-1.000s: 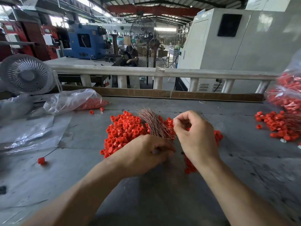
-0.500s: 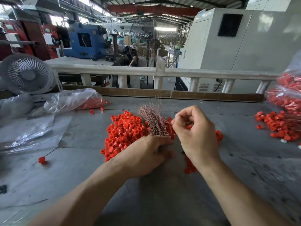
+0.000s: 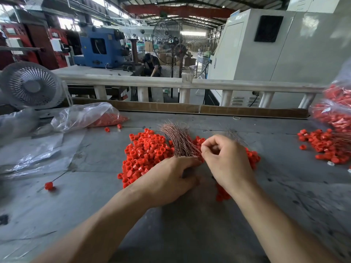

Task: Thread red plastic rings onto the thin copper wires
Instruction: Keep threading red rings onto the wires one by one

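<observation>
A heap of red plastic rings lies in the middle of the grey table. My left hand grips the lower end of a bundle of thin copper wires, which fans upward over the heap. My right hand sits just right of the bundle, its fingers curled and its thumb and forefinger pinched together next to the wires; thin wire ends stick out behind it. Whether a ring sits between the fingertips is hidden. More rings show past my right hand.
A ring threaded on a wire lies at the left. Clear plastic bags with rings and a small fan stand at the back left. Another ring pile and a filled bag are at the right edge.
My right hand has shifted slightly down and toward the wire bundle, keeping its pinch. My left hand has stayed on the bundle's base.
</observation>
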`<state>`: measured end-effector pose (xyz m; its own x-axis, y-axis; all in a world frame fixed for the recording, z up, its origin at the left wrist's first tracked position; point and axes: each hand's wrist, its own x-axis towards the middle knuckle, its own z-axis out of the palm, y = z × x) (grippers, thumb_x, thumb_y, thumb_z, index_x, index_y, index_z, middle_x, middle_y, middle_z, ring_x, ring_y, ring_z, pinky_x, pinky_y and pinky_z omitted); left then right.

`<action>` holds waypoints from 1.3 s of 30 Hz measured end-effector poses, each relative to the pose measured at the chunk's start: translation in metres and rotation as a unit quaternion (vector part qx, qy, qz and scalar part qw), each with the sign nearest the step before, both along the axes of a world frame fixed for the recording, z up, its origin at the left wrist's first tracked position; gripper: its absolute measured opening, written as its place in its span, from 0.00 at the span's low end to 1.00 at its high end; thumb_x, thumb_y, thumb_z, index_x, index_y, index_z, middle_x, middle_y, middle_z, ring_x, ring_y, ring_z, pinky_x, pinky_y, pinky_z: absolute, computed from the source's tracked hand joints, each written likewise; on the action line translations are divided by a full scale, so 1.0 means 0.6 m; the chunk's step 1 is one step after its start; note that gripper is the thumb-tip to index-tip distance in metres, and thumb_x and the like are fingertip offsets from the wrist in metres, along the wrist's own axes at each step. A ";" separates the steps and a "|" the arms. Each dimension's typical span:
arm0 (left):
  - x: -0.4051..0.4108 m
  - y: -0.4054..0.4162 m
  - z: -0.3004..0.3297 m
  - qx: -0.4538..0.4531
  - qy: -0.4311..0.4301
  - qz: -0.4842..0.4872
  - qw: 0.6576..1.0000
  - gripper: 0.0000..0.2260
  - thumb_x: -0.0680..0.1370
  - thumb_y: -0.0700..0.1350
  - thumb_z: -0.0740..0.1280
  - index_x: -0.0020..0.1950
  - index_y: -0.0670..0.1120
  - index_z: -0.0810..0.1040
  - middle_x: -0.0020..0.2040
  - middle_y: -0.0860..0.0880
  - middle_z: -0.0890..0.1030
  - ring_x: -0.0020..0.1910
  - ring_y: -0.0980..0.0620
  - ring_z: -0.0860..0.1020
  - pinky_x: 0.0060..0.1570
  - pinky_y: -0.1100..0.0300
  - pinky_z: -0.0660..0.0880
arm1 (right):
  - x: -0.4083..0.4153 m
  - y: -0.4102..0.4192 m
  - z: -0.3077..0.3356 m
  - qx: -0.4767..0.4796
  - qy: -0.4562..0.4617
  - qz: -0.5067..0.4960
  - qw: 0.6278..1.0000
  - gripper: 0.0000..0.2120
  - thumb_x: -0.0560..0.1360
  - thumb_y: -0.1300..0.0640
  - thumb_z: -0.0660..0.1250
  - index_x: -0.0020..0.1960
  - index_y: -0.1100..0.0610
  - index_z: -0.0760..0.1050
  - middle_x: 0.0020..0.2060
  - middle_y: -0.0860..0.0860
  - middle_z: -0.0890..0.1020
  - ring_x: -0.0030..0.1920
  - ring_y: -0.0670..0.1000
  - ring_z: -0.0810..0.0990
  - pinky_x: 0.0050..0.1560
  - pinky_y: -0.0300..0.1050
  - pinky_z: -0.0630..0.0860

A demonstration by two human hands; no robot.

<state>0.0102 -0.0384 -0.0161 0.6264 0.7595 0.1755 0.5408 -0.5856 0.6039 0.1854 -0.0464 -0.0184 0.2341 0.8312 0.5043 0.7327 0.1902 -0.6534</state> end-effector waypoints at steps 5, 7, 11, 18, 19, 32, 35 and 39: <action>-0.002 0.002 0.001 0.027 0.016 0.014 0.999 0.13 0.82 0.48 0.68 0.67 0.52 0.80 0.60 0.54 0.84 0.59 0.55 0.81 0.59 0.53 0.77 | 0.003 -0.002 0.005 -0.035 -0.003 -0.046 0.998 0.06 0.74 0.55 0.72 0.38 0.50 0.79 0.32 0.42 0.82 0.35 0.42 0.80 0.38 0.41 0.78; -0.004 0.001 0.001 0.040 0.021 0.027 0.999 0.15 0.82 0.50 0.68 0.69 0.54 0.79 0.63 0.56 0.83 0.61 0.58 0.79 0.62 0.59 0.75 | 0.002 -0.003 0.011 -0.054 0.010 -0.052 0.997 0.07 0.74 0.50 0.70 0.38 0.50 0.79 0.32 0.43 0.83 0.37 0.47 0.82 0.42 0.48 0.80; -0.008 0.001 0.000 0.049 0.021 0.037 0.998 0.14 0.82 0.52 0.68 0.68 0.55 0.81 0.62 0.58 0.83 0.60 0.62 0.78 0.59 0.68 0.73 | 0.000 -0.004 0.017 -0.109 0.059 -0.026 0.992 0.22 0.78 0.40 0.61 0.36 0.53 0.81 0.30 0.43 0.84 0.39 0.47 0.83 0.50 0.51 0.80; -0.010 0.006 -0.001 0.056 -0.009 0.059 0.997 0.08 0.82 0.51 0.68 0.55 0.52 0.85 0.49 0.57 0.86 0.49 0.61 0.81 0.52 0.59 0.77 | 0.013 0.001 0.010 -0.078 0.056 -0.087 0.992 0.12 0.77 0.51 0.67 0.36 0.51 0.79 0.30 0.46 0.83 0.36 0.50 0.81 0.42 0.51 0.80; -0.011 0.007 -0.001 0.059 -0.024 0.070 0.996 0.07 0.82 0.51 0.68 0.53 0.52 0.85 0.46 0.56 0.86 0.46 0.60 0.82 0.50 0.57 0.78 | 0.014 0.001 0.009 -0.074 0.046 -0.089 0.992 0.12 0.77 0.50 0.68 0.36 0.51 0.79 0.30 0.45 0.82 0.35 0.49 0.81 0.41 0.49 0.80; -0.013 0.007 0.003 0.071 -0.097 0.097 0.988 0.06 0.80 0.49 0.70 0.46 0.51 0.85 0.38 0.58 0.83 0.38 0.59 0.81 0.39 0.61 0.76 | 0.007 0.004 0.001 -0.079 -0.016 -0.016 0.997 0.03 0.76 0.51 0.75 0.43 0.47 0.84 0.41 0.43 0.85 0.44 0.47 0.82 0.48 0.48 0.78; -0.013 0.003 0.004 0.059 -0.054 0.062 0.995 0.05 0.81 0.49 0.70 0.53 0.52 0.85 0.46 0.56 0.85 0.46 0.59 0.81 0.48 0.61 0.76 | 0.003 0.006 -0.001 -0.072 -0.007 -0.002 0.997 0.02 0.75 0.51 0.76 0.44 0.47 0.85 0.42 0.43 0.84 0.44 0.45 0.81 0.46 0.43 0.76; -0.011 0.000 0.006 0.063 -0.013 0.032 0.997 0.11 0.81 0.48 0.69 0.62 0.53 0.84 0.57 0.59 0.84 0.56 0.65 0.79 0.57 0.67 0.75 | 0.004 0.008 -0.007 -0.079 -0.011 0.004 0.997 0.02 0.75 0.53 0.77 0.44 0.47 0.85 0.39 0.42 0.85 0.42 0.43 0.82 0.47 0.44 0.79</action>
